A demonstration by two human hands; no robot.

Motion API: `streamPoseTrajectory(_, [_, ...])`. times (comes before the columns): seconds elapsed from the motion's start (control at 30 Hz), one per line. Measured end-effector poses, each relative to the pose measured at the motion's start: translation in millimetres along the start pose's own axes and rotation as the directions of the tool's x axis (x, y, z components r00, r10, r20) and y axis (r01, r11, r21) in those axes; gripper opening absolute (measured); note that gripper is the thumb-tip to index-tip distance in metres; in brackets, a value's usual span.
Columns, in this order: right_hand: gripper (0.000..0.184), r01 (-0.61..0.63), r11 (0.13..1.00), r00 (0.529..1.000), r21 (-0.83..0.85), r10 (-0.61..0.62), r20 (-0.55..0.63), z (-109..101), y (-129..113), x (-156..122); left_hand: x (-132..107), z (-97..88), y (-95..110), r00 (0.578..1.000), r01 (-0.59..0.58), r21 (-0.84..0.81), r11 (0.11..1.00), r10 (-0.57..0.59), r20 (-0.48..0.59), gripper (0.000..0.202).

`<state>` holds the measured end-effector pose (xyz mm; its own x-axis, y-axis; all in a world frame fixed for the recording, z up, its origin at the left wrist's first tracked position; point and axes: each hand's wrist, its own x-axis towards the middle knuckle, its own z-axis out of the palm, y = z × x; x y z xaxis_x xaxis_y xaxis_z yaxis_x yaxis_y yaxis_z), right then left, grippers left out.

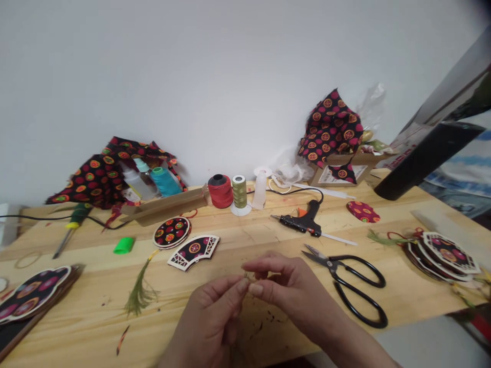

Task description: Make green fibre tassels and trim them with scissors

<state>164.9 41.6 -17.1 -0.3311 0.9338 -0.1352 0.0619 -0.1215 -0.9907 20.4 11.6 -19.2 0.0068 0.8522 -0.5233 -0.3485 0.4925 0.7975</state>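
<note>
Single view, head-worn camera, wide field. Aim forward and down over the wooden tabletop (92, 317) to the pale wall (222, 87), which fills the upper part. Close range: left hand (215, 312) and right hand (289, 286) nearest the lens, low centre, seen from the wearer's side.

We list: fan-shaped piece (195, 247), black with magenta and orange roundels, pale border; tassel (141, 290), olive green; scissors (332, 265), black-handled; cap (123, 246), bright green; left spool (167, 182), turquoise.
</note>
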Motion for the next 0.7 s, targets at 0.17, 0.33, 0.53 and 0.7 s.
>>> streamPoseTrajectory(0.17, [0.003,-0.063,0.989,0.998,0.132,0.063,0.000,2.2,-0.8,3.7,0.7,-0.2,-1.0,0.998,0.019,0.186,0.982,-0.030,0.055,0.033])
streamPoseTrajectory(0.33, [0.012,-0.105,0.982,0.993,0.154,0.113,-0.045,3.6,3.5,4.7,-1.9,-0.1,-0.3,0.997,0.036,0.122,0.992,-0.044,0.064,0.029])
streamPoseTrajectory(0.53, [0.014,-0.086,0.984,0.994,0.157,0.096,-0.059,4.6,2.5,5.3,-2.8,-2.8,-1.0,0.981,0.150,-0.100,0.984,-0.136,0.136,0.023])
streamPoseTrajectory(0.7, [0.016,-0.042,0.990,0.997,0.136,0.050,-0.052,5.5,-1.2,7.3,-3.5,-2.7,-2.7,0.967,0.206,-0.122,0.971,-0.183,0.178,0.024])
